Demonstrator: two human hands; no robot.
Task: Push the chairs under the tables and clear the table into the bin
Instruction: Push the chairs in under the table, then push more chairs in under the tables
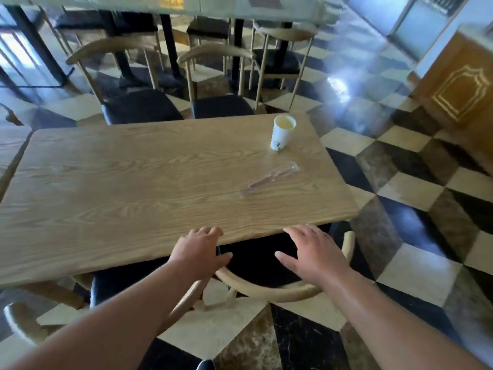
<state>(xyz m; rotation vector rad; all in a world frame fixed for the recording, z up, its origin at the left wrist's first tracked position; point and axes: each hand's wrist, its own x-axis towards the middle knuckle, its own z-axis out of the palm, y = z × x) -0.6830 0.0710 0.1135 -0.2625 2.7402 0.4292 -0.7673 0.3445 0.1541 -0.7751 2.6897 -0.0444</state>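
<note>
A light wooden table [133, 188] fills the middle. On its right part stand a white paper cup [283, 132] and, nearer me, a clear plastic wrapper [270, 178] lying flat. Below the near edge a chair with a curved pale backrest [266, 289] and black seat sits partly under the table. My left hand [198, 252] hovers over the table's near edge with fingers spread, holding nothing. My right hand [312, 252] floats above the chair's seat, fingers apart, also empty. Neither hand visibly touches the backrest.
A second chair [112, 284] stands at the near left, partly under the table. Two chairs [144, 105] [221, 102] face the far side. Another table edge [10, 145] lies at the left. A wooden cabinet [458, 86] stands at the right on the checkered floor.
</note>
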